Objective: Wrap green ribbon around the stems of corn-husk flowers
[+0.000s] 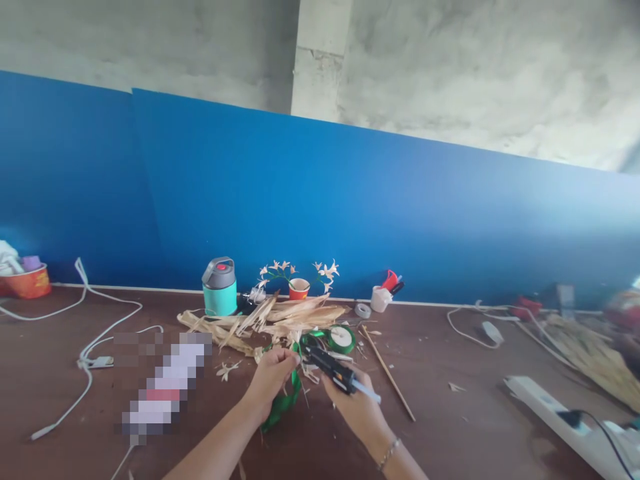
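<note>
My left hand [274,380] is closed in a pinch, with a green ribbon [284,408] running from its fingers and hanging below them. Pale dried petals show just beyond the fingertips; whether they are also held I cannot tell. My right hand [359,405] is wrapped round a black hot glue gun [330,368], its nozzle pointing left, close to the left fingertips. A clear glue stick pokes out of its back end. Behind the hands lie a green ribbon spool [342,339] and a heap of dried corn husks [300,317]. One loose husk flower [227,371] rests left of my left hand.
At the back stand a teal flask [220,293], a red paper cup [299,289] with husk flower sprays, and a white pen cup [381,299]. A thin stick [389,375] lies to the right. White cables and a power strip [560,417] flank the work area.
</note>
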A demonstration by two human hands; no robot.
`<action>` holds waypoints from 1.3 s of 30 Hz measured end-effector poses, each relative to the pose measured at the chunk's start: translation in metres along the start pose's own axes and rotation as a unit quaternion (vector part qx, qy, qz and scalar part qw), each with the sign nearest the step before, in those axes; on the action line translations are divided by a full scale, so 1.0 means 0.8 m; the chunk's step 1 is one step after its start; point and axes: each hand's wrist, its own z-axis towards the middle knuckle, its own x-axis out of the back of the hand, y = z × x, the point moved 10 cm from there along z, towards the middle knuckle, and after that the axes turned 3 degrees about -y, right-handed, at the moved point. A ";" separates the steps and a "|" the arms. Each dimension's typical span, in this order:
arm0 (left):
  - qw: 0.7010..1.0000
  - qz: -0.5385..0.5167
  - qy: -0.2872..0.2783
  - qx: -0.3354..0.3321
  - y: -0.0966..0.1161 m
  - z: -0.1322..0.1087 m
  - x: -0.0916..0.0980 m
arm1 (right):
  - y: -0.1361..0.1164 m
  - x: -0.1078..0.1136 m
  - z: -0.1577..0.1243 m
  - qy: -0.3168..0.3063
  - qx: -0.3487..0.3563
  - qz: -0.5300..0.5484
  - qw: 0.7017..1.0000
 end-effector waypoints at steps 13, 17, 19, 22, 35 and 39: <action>0.998 0.041 0.035 0.017 -0.005 -0.002 0.003 | -0.005 -0.021 -0.006 -0.073 0.015 0.001 0.997; 0.999 0.034 0.038 0.012 -0.002 -0.003 0.002 | -0.003 -0.020 -0.006 -0.074 0.010 -0.008 0.997; 0.999 0.031 0.040 0.013 -0.003 -0.003 0.002 | -0.002 -0.020 -0.006 -0.071 0.008 -0.010 0.997; 0.999 0.027 0.040 0.014 -0.004 -0.003 0.002 | -0.003 -0.020 -0.006 -0.070 0.007 -0.009 0.997; 0.999 0.024 0.047 0.008 -0.003 -0.003 0.004 | 0.001 -0.019 -0.005 -0.062 0.014 -0.020 0.998; 0.999 0.025 0.048 0.003 -0.003 -0.003 0.005 | 0.002 -0.021 -0.005 -0.069 0.009 -0.029 0.997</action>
